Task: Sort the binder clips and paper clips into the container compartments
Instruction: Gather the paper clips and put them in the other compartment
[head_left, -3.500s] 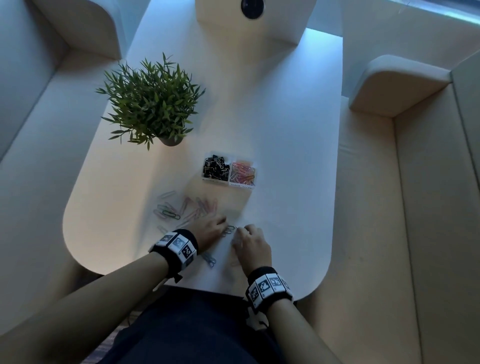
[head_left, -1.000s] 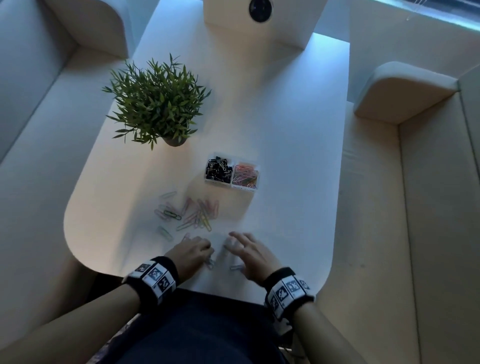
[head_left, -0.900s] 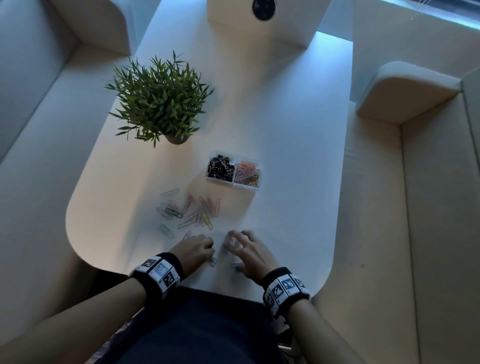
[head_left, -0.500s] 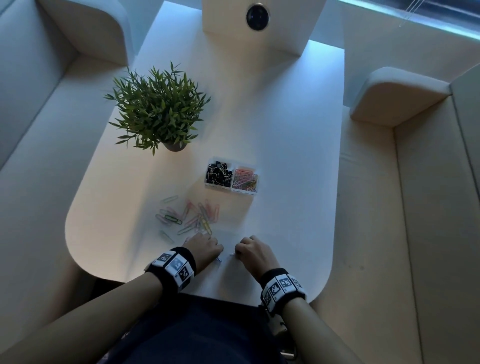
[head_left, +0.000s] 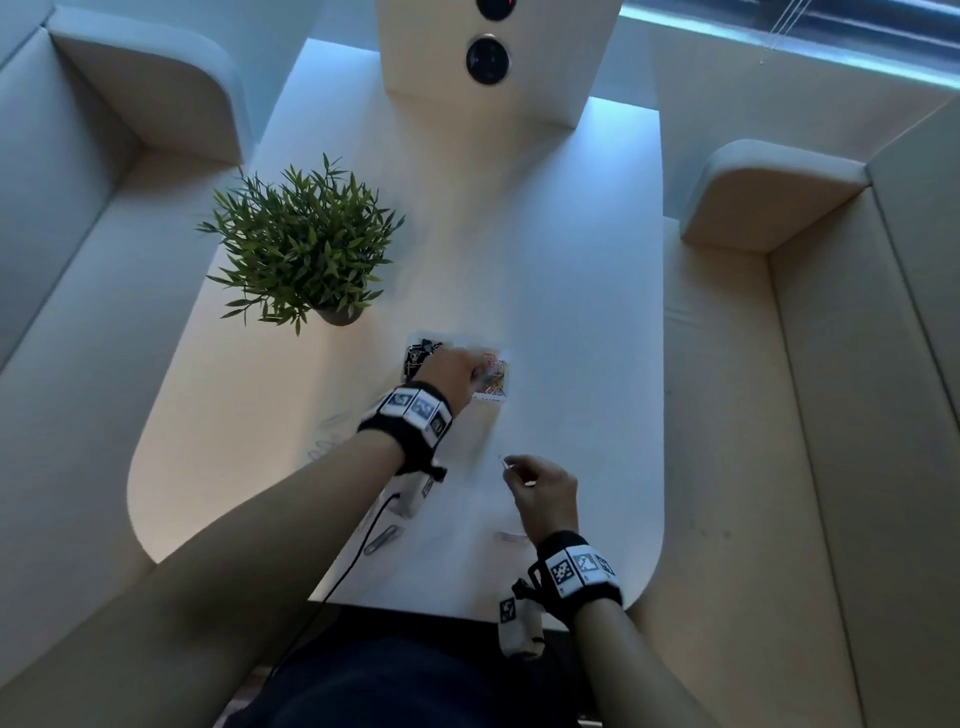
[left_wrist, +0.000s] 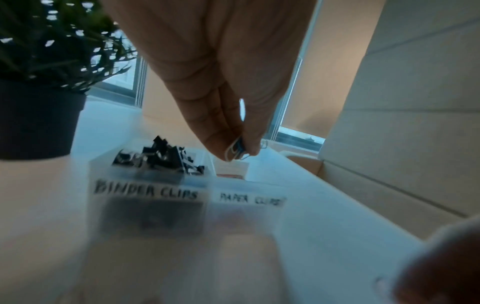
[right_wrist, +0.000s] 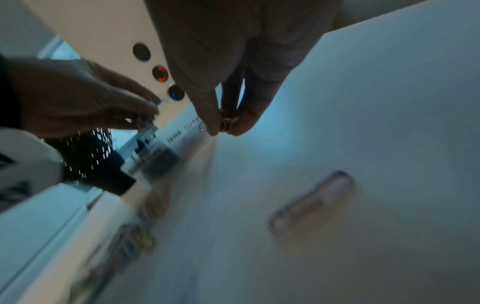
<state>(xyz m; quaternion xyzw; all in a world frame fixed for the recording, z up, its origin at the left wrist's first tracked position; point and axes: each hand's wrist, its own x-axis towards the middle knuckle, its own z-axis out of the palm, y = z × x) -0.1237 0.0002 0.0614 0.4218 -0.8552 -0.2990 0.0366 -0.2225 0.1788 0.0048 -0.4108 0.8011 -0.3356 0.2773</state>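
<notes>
A clear two-compartment container (head_left: 488, 399) stands mid-table, labelled for binder clips (left_wrist: 145, 192) and paper clips (left_wrist: 250, 200). Black binder clips (left_wrist: 161, 156) fill its left compartment and coloured paper clips (head_left: 496, 375) its right. My left hand (head_left: 475, 371) hovers over the container and pinches blue and white paper clips (left_wrist: 235, 151) just above the paper-clip side. My right hand (head_left: 511, 467) is raised nearer to me, to the right of the left forearm, and pinches a small paper clip (right_wrist: 203, 127) between thumb and fingers.
Loose paper clips lie on the white table (head_left: 571, 312): a grey one (head_left: 382, 540) under my left forearm, another (head_left: 511, 536) by my right wrist, several faint ones (head_left: 327, 439) at left. A potted plant (head_left: 301, 249) stands back left. Sofas flank the table.
My left hand has left the near table edge and reached forward over the container with clips pinched. My right hand has lifted off the table with a clip.
</notes>
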